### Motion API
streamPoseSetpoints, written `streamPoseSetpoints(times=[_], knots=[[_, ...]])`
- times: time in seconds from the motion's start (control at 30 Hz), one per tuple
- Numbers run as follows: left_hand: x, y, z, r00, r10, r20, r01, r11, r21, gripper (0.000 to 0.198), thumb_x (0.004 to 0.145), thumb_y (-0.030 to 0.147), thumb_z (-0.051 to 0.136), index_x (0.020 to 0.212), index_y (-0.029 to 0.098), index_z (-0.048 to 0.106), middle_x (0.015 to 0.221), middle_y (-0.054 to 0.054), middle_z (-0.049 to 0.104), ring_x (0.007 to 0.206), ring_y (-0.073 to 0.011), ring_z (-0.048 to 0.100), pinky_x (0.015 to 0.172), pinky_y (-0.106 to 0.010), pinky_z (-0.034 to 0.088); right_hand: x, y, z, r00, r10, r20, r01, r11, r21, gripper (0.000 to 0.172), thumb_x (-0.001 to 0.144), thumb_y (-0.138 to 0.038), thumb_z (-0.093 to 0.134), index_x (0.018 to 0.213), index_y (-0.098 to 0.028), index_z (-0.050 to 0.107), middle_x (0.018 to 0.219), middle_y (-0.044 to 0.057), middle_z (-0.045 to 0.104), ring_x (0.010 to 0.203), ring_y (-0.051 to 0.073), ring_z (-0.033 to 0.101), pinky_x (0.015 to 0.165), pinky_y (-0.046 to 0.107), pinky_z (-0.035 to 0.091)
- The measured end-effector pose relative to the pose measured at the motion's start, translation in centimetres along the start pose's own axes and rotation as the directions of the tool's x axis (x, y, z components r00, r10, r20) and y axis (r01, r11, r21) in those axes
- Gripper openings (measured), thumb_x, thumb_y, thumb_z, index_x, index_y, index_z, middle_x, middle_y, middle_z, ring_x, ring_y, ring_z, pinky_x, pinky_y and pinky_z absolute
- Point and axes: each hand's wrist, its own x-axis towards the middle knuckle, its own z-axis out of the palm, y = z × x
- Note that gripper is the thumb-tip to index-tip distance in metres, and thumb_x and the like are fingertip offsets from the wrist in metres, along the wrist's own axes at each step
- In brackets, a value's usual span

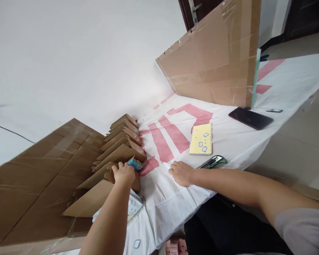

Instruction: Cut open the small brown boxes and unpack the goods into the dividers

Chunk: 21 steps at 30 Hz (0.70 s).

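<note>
My left hand (124, 173) reaches into the row of small cardboard boxes (130, 150) with its fingers bent. At its fingertips is a small blue packet (136, 164), partly hidden by the hand and tilted against the cardboard. My right hand (181, 173) rests on the tablecloth with curled fingers; whatever may be under them is hidden. Just beyond the right wrist lies a green-edged utility knife (214, 161), and farther back is a yellow notepad-like card (201, 139) with pale shapes printed on it.
A black phone (251, 118) and a pen (273, 110) lie at the right on the white and pink tablecloth (175, 191). Large cardboard panels stand at the back (215, 60) and left (42, 180). A white printed packet (135, 203) lies beneath my left forearm.
</note>
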Motion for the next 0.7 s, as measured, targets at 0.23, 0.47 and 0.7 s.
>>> streamPoseSetpoints(times=[0.23,0.47,0.7], knots=[[-0.06,-0.27,0.02,1.000,0.023,-0.006,-0.023,1.000,-0.001,0.044,0.077,0.011,0.040,0.106,0.017,0.073,0.124,-0.020,0.061,0.119,-0.0358,0.045,0.093,-0.050,0.030,0.06,-0.01,0.08,1.000,0.006,0.002,-0.006,1.000,0.003,0.021,0.089,-0.018,0.048,0.105,-0.011,0.060,0.104,0.014,0.062,0.097,0.027,0.053,0.078,0.039,0.043],[-0.10,-0.15,0.21,0.999,0.048,-0.013,-0.048,0.999,-0.025,0.042,0.075,0.013,0.042,0.101,0.017,0.074,0.127,-0.021,0.060,0.122,-0.0373,0.044,0.095,-0.054,0.029,-0.01,0.05,0.07,1.000,0.006,-0.006,-0.006,1.000,0.003,0.021,0.089,-0.018,0.048,0.105,-0.012,0.060,0.105,0.014,0.062,0.098,0.026,0.053,0.079,0.039,0.043],[-0.12,-0.29,0.34,0.999,0.047,-0.024,-0.048,0.998,-0.033,0.044,0.076,0.009,0.038,0.102,0.017,0.073,0.127,-0.020,0.061,0.121,-0.0357,0.045,0.097,-0.054,0.028,0.04,0.09,0.31,1.000,0.002,-0.016,-0.002,1.000,0.007,0.020,0.088,-0.019,0.049,0.104,-0.011,0.060,0.104,0.014,0.062,0.097,0.027,0.052,0.078,0.039,0.043]])
